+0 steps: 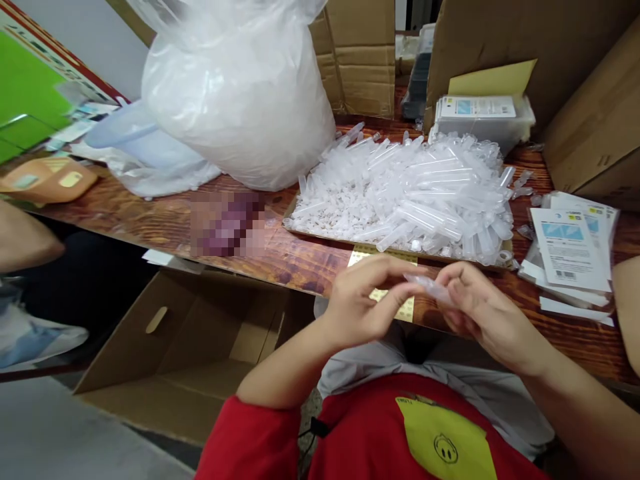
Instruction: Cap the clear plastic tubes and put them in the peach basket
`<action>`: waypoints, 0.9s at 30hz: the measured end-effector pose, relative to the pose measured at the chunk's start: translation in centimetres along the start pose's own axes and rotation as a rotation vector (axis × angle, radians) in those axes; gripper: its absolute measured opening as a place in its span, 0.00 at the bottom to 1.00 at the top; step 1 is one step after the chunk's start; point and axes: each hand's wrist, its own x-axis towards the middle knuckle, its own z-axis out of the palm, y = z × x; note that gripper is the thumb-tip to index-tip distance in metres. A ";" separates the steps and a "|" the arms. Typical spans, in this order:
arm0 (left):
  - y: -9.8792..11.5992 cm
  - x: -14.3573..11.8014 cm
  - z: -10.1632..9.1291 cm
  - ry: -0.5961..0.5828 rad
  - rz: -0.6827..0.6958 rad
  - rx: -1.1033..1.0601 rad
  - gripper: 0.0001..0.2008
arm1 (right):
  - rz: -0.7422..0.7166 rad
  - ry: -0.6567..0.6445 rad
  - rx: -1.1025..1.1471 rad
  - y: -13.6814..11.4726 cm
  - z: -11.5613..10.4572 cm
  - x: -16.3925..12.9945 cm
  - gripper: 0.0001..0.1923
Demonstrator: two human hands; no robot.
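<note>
One tray (330, 238), one orange basket (47, 188), tubes (437, 220) uncountable.

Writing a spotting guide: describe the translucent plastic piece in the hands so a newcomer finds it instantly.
On the wood-grain table, find the shallow cardboard tray heaped with clear plastic tubes. Just in front of its near edge, the left hand and right hand pinch the small translucent plastic piece between them. It is the only piece visibly held; the tubes lie heaped.
</note>
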 end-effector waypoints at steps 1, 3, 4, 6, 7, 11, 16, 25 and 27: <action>-0.2 0.1 -0.1 0.043 -0.092 -0.066 0.07 | -0.160 0.082 -0.146 -0.2 0.3 0.2 0.26; -0.6 0.2 -0.3 0.098 -0.196 -0.167 0.09 | -0.366 0.163 -0.378 -0.7 0.8 0.6 0.24; -0.8 0.2 -0.5 0.108 -0.183 -0.168 0.09 | -0.373 0.135 -0.417 -1.0 1.0 0.8 0.24; -1.2 0.4 -1.3 0.101 -0.060 -0.072 0.07 | -0.238 -0.030 -0.341 -1.5 1.1 1.4 0.25; -1.4 0.7 -1.9 0.078 0.005 -0.008 0.06 | -0.154 -0.121 -0.292 -1.9 0.9 1.8 0.26; -2.8 2.9 -5.4 -0.025 0.010 0.241 0.09 | -0.311 -0.109 -0.620 -3.8 -1.9 5.4 0.27; -5.8 6.8 -9.9 -0.044 -0.438 1.006 0.06 | -0.742 0.402 -1.431 -5.5 -6.8 12.0 0.19; -7.8 7.8 -10.2 -0.282 -0.517 1.222 0.20 | -0.732 0.306 -1.641 -6.5 -7.0 14.6 0.11; -7.9 7.8 -10.1 -0.272 -0.507 1.229 0.19 | -0.767 0.282 -1.634 -6.8 -5.8 14.8 0.11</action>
